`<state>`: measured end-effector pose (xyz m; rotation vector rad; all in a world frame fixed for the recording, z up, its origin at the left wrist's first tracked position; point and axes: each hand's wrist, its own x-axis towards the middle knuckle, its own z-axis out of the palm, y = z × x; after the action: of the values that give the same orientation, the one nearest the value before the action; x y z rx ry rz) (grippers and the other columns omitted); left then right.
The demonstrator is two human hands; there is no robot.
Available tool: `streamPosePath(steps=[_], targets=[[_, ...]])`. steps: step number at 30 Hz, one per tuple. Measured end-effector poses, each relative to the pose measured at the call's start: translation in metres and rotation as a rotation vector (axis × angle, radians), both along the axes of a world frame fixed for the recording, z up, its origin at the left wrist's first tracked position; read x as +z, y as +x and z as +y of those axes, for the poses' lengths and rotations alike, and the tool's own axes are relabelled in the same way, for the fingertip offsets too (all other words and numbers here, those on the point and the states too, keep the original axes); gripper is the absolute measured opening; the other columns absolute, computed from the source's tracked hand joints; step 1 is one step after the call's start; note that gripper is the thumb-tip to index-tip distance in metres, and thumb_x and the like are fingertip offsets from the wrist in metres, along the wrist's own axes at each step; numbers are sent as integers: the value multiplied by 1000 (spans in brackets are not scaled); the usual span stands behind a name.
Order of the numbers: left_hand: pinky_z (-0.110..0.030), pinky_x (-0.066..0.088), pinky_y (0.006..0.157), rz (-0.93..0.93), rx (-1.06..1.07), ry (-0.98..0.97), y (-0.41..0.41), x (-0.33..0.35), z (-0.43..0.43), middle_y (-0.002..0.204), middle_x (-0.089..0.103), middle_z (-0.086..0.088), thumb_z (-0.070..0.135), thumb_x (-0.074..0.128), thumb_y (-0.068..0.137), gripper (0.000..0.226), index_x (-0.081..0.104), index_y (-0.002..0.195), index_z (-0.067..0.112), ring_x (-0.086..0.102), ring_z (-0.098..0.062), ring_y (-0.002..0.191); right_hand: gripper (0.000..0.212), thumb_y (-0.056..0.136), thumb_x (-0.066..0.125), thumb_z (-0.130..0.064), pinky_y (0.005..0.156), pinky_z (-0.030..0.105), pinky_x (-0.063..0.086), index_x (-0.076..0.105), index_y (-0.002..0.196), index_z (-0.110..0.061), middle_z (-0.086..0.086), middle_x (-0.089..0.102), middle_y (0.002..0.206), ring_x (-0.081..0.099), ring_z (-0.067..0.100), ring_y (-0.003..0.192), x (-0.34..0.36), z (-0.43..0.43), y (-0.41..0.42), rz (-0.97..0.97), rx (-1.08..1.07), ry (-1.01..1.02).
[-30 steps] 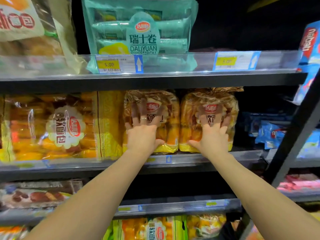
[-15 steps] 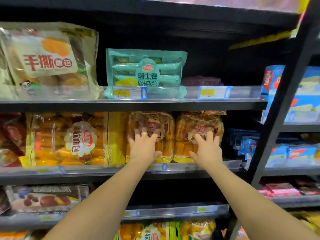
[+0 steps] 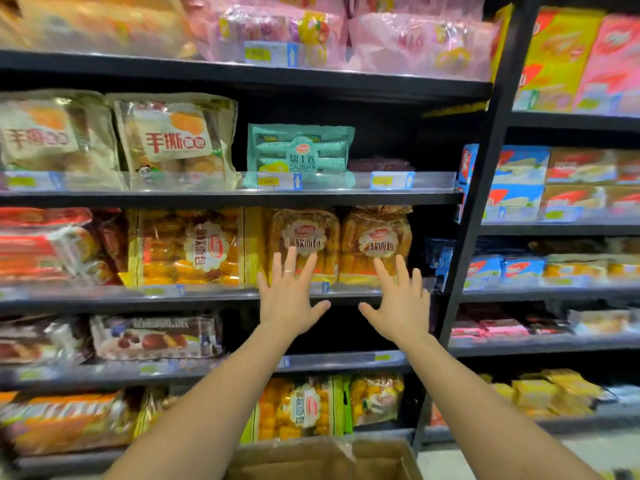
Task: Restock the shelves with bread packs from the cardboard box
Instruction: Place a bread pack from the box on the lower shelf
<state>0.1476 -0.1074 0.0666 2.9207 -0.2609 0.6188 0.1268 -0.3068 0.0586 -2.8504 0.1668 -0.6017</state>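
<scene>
Two clear bread packs with round labels stand upright side by side on the middle shelf (image 3: 207,295): the left bread pack (image 3: 304,237) and the right bread pack (image 3: 375,237). My left hand (image 3: 289,297), with a ring, is spread open just in front of and below the left pack. My right hand (image 3: 398,303) is spread open below the right pack. Neither hand holds anything. The brown cardboard box (image 3: 325,459) shows at the bottom edge, below my arms.
A larger orange bread pack (image 3: 194,249) stands left of the two packs. A teal Swiss roll pack (image 3: 301,157) sits on the shelf above. A black upright post (image 3: 474,237) divides this bay from the right bay of boxed snacks.
Both hands have come off the two bread packs and drawn back toward me and downward, fingers spread. The view has pulled back, showing more shelves and the cardboard box.
</scene>
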Motion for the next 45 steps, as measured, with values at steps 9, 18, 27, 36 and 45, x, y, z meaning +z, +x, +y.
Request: streamPosePath(steps=[9, 18, 27, 36, 45], targets=[[-60, 13, 115, 78, -28, -30, -115, -75, 12, 163, -7, -2, 68, 49, 84, 90, 0, 153, 37, -7, -29, 149, 89, 85, 56, -60, 116, 53, 14, 1, 152, -41, -1, -5, 163, -2, 34, 149, -74, 18, -111, 75, 91, -20], [-59, 13, 116, 298, 5, -18, -162, -215, 38, 163, -7, -1, 70, 46, 85, 88, 0, 152, 39, -6, -29, 149, 89, 84, 55, -62, 118, 53, 16, 2, 153, -41, -1, -5, 163, -1, 32, 149, -214, 10, -158, 322, 93, 7], [-59, 17, 114, 601, 76, -46, -169, -320, 59, 163, -4, -2, 70, 50, 82, 92, 1, 153, 38, -1, -29, 149, 97, 81, 61, -62, 113, 53, 29, -1, 152, -40, 2, -2, 163, 9, 34, 148, -319, -3, -165, 680, 68, 107], [-63, 17, 113, 941, 175, -176, -168, -388, 72, 161, -13, -5, 70, 62, 75, 107, -5, 152, 39, -7, -36, 147, 118, 69, 68, -70, 112, 52, 29, -14, 150, -42, 10, 10, 161, 27, 35, 143, -385, -20, -152, 1132, -33, 163], [-50, 34, 111, 1282, 248, -481, -157, -416, 76, 153, 35, -13, 59, 78, 67, 129, -20, 148, 41, 41, -36, 135, 125, 75, 82, -28, 105, 30, 36, -18, 152, -30, 5, 44, 148, 44, 25, 134, -407, -21, -140, 1219, 23, 762]])
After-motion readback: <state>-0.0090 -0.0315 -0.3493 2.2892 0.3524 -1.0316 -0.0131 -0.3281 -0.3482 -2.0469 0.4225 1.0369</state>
